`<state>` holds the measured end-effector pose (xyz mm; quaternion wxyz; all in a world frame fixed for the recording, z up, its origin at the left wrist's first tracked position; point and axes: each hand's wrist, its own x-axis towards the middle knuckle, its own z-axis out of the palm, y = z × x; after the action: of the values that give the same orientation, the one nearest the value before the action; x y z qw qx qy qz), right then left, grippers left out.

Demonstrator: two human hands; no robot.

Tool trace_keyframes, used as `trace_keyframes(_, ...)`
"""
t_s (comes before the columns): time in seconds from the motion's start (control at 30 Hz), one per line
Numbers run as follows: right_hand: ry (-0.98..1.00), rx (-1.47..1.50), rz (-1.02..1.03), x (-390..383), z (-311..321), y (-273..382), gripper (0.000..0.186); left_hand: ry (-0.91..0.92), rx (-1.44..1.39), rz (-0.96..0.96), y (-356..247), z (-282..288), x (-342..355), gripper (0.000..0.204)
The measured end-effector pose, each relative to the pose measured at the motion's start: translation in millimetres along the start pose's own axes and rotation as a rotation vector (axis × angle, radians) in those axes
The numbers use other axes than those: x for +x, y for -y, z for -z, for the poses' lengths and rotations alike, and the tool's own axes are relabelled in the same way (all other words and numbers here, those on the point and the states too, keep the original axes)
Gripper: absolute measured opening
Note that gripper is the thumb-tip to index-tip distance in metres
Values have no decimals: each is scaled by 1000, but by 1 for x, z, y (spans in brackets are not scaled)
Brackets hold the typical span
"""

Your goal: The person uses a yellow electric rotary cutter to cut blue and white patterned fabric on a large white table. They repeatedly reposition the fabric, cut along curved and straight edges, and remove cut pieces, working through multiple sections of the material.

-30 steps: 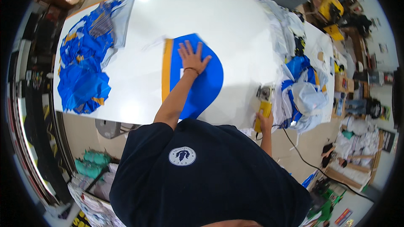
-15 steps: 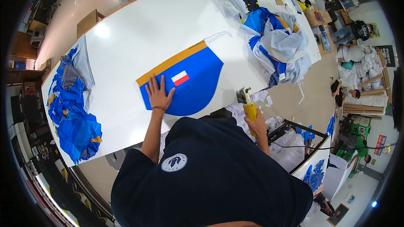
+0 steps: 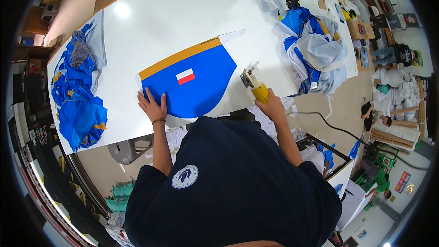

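A blue fabric panel with an ochre band along its far edge and a small white-and-red patch lies flat on the white table. My left hand rests with spread fingers at the panel's lower left edge. In my right hand is a yellow handheld electric fabric cutter, its metal head pointing up and left. The cutter's head is over the table, just right of the panel and apart from it. A thin white strip trails from the panel's upper right corner.
Crumpled blue and grey fabric is heaped at the table's left end. Another blue and white fabric pile lies at the right. The cutter's black cord runs off rightward. A grey stool stands below the table's near edge.
My right hand has lifted the cutter from the table's near edge up and left, closer to the panel. My left hand has slid toward the panel's lower left edge.
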<state>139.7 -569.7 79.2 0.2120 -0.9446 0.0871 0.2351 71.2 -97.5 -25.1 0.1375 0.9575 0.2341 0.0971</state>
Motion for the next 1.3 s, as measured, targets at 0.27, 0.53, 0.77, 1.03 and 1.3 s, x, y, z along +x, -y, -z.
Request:
trace_keyframes(0.27,18,-104,1,34,15,34,66,-109,-41,65,-1,-2,-13,86)
trace_keyframes(0.53,29,-87,31,51,21,48,62,-86,-42,97,-6,4,-13,85)
trace_keyframes(0.77,10,-91,73,65,26,67,58,-89,-44,115,-7,3,-12,87)
trace_keyframes(1.03,43,-82,78,90,33,99,59,-91,-40,115,-8,5,-12,87)
trace_keyframes(1.3,21,-76,109,114,36,131,60,-90,-38,121,-11,6,-12,87)
